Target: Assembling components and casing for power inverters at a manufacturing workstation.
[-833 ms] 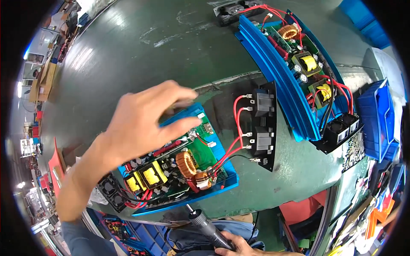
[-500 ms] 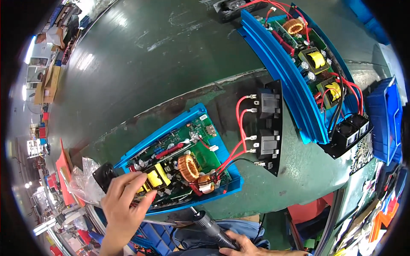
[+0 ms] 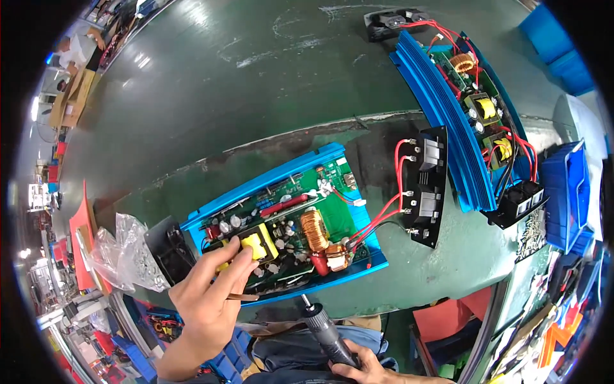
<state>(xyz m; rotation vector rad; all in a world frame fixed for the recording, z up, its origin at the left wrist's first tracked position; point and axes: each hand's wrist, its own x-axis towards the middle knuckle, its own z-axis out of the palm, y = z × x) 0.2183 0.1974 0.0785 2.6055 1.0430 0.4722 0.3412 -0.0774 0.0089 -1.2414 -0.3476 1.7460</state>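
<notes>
The open blue case (image 3: pixel 281 224) is lying on the green table (image 3: pixel 192 96), near the person's edge, with its green circuit board (image 3: pixel 288 221) facing up. The left hand (image 3: pixel 211 294) is resting its fingertips on the yellow transformer (image 3: pixel 252 246) at the left end of the board, fingers bent and close together, holding nothing that I can see. The right hand (image 3: pixel 368 371) is gripping a black electric screwdriver (image 3: pixel 326 333) low at the edge of the table, its tip pointing up toward the case but not touching it.

I judge the work as only partly done: no cover is sitting on the case, and the black end panel (image 3: pixel 425 185) is hanging apart, joined only by red wires (image 3: pixel 384 208). A second blue unit (image 3: pixel 460 121) is lying open further away, beside blue bins (image 3: pixel 569 192). A plastic bag (image 3: pixel 121 249) is lying left of the case.
</notes>
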